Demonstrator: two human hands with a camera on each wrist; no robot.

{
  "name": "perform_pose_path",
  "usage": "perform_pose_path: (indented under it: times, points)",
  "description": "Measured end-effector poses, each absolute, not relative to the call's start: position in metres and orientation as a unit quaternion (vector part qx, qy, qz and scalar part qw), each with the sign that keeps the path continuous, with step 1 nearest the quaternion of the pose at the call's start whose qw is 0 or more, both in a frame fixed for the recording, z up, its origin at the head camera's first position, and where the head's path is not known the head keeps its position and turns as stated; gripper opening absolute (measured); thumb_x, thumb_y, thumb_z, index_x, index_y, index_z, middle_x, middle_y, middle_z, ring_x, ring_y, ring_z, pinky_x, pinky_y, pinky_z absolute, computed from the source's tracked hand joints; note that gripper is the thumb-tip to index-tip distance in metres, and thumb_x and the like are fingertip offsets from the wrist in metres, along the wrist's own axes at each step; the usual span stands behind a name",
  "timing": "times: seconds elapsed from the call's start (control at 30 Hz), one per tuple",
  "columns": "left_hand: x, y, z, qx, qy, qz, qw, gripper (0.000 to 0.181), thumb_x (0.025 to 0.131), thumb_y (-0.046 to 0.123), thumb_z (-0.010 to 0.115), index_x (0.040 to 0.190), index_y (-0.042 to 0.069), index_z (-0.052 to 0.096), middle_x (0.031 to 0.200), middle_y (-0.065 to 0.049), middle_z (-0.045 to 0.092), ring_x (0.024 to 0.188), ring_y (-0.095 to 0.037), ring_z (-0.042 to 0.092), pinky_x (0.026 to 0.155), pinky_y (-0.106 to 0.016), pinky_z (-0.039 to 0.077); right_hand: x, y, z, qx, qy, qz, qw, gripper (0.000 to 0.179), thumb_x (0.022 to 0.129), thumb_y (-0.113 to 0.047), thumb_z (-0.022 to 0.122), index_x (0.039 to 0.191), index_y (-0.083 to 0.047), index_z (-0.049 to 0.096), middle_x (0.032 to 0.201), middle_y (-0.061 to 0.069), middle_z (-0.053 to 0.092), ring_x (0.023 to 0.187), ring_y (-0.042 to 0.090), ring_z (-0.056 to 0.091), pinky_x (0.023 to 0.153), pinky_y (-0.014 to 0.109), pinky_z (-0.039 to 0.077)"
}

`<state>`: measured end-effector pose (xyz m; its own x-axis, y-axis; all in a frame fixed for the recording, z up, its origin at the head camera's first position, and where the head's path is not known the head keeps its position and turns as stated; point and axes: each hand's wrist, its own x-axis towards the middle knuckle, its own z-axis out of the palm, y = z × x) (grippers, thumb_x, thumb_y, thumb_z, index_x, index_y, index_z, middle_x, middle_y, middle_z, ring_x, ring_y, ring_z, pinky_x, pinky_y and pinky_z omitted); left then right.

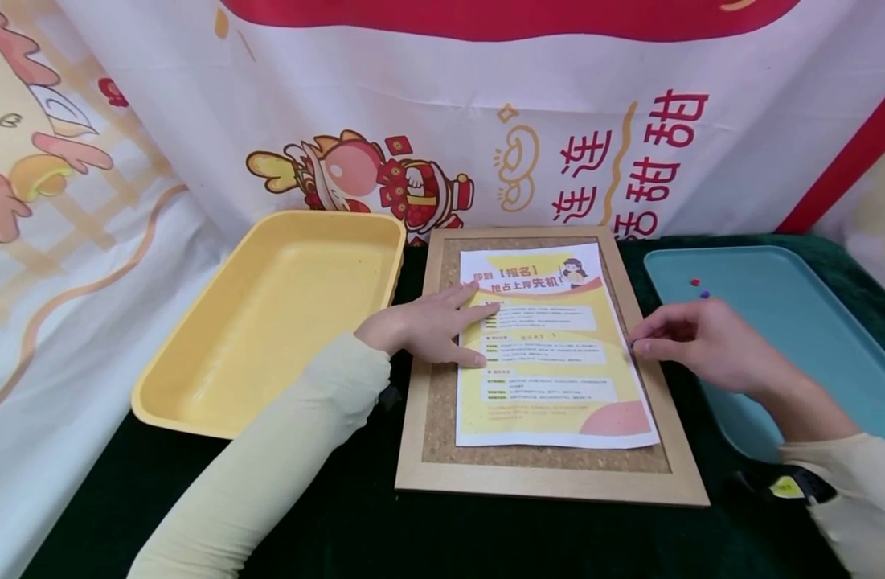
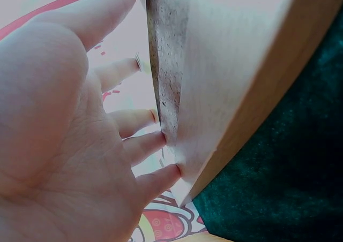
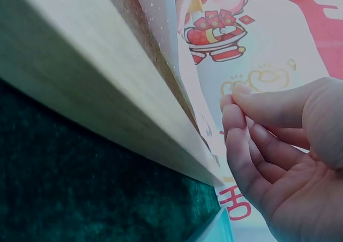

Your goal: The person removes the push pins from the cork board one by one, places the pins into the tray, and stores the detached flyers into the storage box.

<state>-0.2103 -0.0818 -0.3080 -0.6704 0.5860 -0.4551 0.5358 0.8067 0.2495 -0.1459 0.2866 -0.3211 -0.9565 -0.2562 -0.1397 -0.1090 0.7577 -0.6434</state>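
Note:
A printed yellow-and-white paper sheet [image 1: 543, 418] lies on a cork board [image 1: 558, 458] with a light wooden frame [image 1: 551, 480]. With fingers spread, my left hand [image 1: 431, 326] rests on the sheet's left edge, and its palm side shows in the left wrist view. Thumb and forefinger of my right hand [image 1: 710, 346] pinch a tiny dark-blue push pin [image 1: 633, 344] at the sheet's right edge, over the frame's inner border. The fingertips mostly hide the pin.
Left of the board stands a deep yellow tray [image 1: 268, 217]. On the right, a blue tray [image 1: 796, 322] holds a small red pin [image 1: 695, 282] and a purple-blue pin [image 1: 705, 294]. Dark green cloth [image 1: 384, 531] covers the table; a printed white drape [image 1: 413, 88] hangs behind.

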Motion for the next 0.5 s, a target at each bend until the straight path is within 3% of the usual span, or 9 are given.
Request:
perform_pose_path:
  times: [0.23,0.5]
  points:
    - [-0.210,-0.082,-0.308,0.308,0.913,0.047,0.264,0.087,0.102,0.061,0.060,0.172,0.034,0.015,0.181,-0.007,-0.008,0.169,-0.028,-0.007,0.136,-0.053,0.008,-0.149,0.294,-0.323,-0.059,0.936,-0.329,0.107,0.030,0.102,-0.033,0.073,0.123,-0.011,0.076,0.119,0.012,0.071,0.106,0.028,0.057,0.074,0.025,0.055]
    - [-0.210,-0.082,-0.309,0.311,0.912,0.046,0.262,0.087,0.102,0.061,0.060,0.172,0.035,0.014,0.181,-0.007,-0.009,0.169,-0.028,-0.007,0.135,-0.055,0.008,-0.155,0.306,-0.326,-0.031,0.941,-0.321,0.100,0.031,0.106,-0.028,0.068,0.127,-0.006,0.073,0.120,0.016,0.070,0.105,0.030,0.059,0.074,0.025,0.055]
